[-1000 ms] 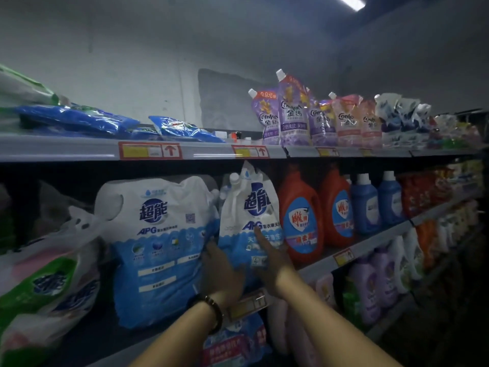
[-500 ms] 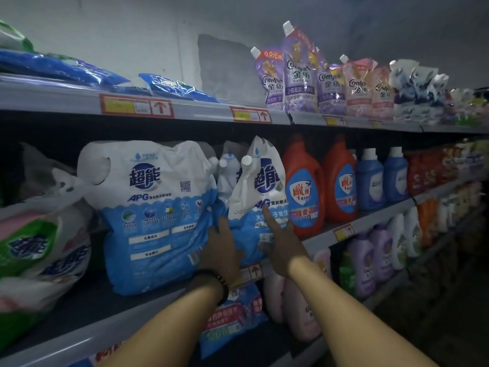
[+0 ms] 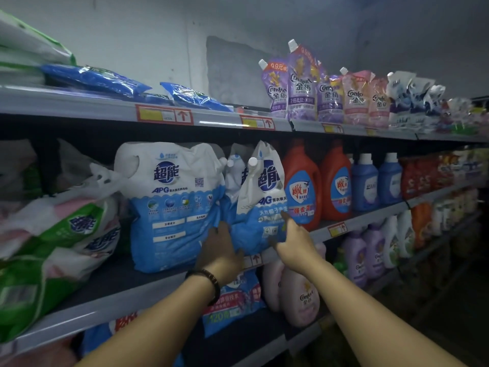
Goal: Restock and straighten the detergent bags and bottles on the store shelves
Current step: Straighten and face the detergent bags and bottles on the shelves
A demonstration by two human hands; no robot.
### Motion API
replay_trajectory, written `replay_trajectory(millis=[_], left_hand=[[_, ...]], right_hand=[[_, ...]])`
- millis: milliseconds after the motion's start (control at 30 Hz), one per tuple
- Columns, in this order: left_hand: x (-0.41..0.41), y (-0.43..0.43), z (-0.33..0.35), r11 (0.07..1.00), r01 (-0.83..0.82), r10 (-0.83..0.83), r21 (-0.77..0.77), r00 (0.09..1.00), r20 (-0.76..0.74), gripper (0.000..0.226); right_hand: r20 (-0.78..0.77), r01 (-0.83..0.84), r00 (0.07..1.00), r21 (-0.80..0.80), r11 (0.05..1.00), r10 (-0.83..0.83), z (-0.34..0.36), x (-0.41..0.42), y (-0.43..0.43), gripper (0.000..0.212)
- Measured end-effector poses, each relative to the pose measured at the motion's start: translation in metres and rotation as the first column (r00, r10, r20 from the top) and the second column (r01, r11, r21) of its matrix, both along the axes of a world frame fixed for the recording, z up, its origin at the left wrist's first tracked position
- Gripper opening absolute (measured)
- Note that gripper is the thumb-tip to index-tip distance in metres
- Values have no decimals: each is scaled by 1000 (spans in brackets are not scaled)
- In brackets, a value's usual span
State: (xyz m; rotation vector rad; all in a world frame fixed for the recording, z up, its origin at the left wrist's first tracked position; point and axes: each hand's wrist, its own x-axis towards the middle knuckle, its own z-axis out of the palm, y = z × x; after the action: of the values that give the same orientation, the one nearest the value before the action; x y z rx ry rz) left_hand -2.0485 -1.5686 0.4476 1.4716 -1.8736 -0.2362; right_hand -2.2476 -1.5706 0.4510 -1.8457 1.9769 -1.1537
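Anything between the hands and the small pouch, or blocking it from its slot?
Nothing visible. The left hand and right hand both touch the pouch low down. It stands in its slot, with the big bag close on its left, the orange bottle on its right and another pouch behind.
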Motion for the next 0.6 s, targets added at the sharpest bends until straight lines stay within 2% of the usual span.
replay_trajectory(millis=[233, 400, 533, 600], left_hand=[[26, 68, -18, 987, 92, -100, 129, 993, 59, 11], [72, 124, -63, 949, 94, -136, 301, 983, 123, 13], [123, 171, -134, 922, 54, -126, 384, 978, 164, 16], [148, 196, -175, 903, 23, -143, 428, 958, 249, 25]], right_hand=[[-26, -44, 999, 71, 996, 46, -24, 37, 62, 23], [-8, -198, 979, 172, 965, 203, -60, 88, 112, 28], [15, -335, 939, 272, 902, 344, -122, 137, 145, 30], [51, -399, 912, 345, 850, 408, -161, 162, 162, 28]])
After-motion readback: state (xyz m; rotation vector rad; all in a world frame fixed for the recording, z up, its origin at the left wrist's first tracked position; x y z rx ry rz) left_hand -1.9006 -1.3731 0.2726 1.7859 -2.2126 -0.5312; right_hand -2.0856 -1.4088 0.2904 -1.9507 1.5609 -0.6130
